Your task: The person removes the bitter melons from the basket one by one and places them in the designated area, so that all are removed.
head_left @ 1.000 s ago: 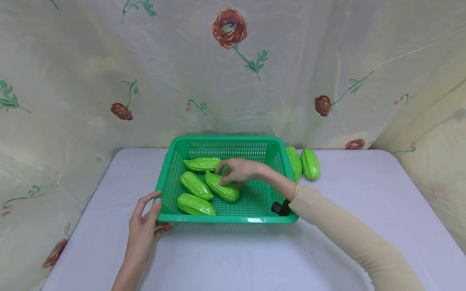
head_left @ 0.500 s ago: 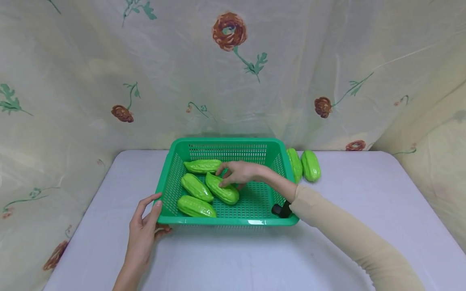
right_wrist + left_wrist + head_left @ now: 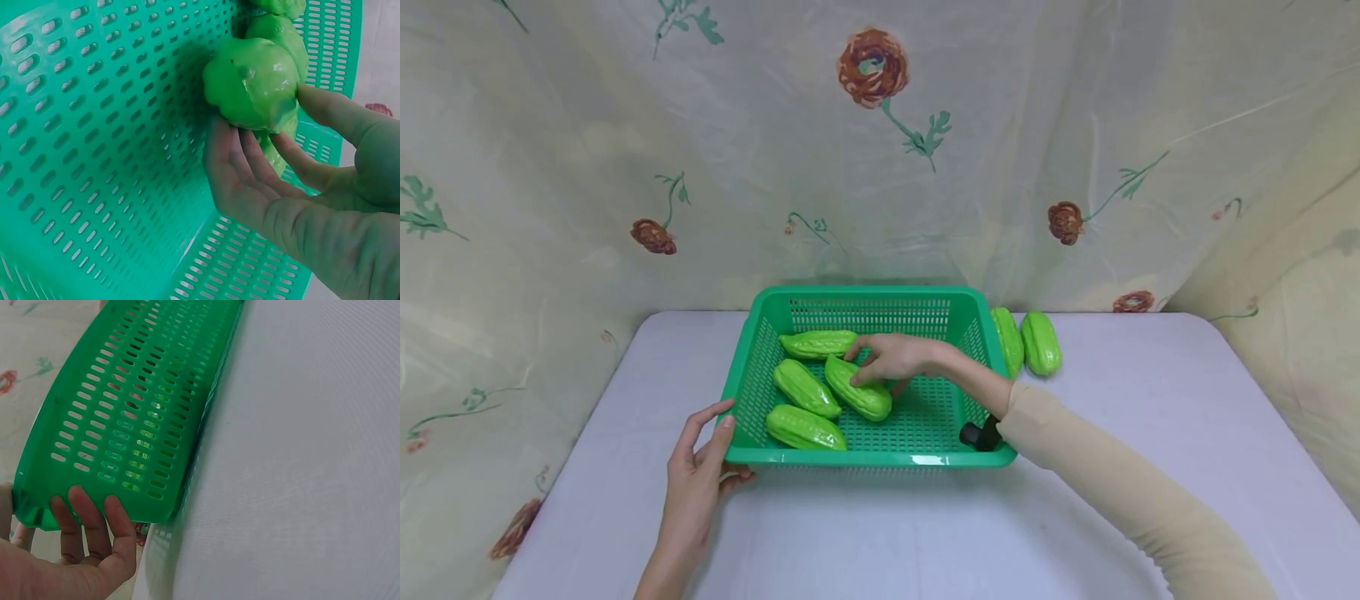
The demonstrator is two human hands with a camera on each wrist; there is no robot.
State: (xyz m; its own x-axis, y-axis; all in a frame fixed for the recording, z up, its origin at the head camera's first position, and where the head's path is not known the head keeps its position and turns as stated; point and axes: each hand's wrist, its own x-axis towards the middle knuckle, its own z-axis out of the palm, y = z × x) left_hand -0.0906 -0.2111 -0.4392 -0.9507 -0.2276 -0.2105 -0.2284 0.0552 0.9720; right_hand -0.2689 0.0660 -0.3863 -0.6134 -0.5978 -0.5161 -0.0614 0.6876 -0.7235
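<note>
A green plastic basket with slotted walls stands on the table. Inside lie several light green, ridged bitter melons. My right hand reaches in from the right and grips one bitter melon, which rests near the basket's middle. In the right wrist view, the thumb is on one side of that melon's rounded end and the fingers on the other. My left hand holds the basket's front left corner. The left wrist view has its fingertips against the outer wall, with the thumb at the rim.
Three other melons lie left of the held one: one at the back, one in the middle, one in front. Two more melons lie outside, right of the basket. A flowered curtain hangs behind the white table.
Everything appears slightly lower in the head view, as the camera has tilted a little. Both hands keep their holds, and the melons stay in place.
</note>
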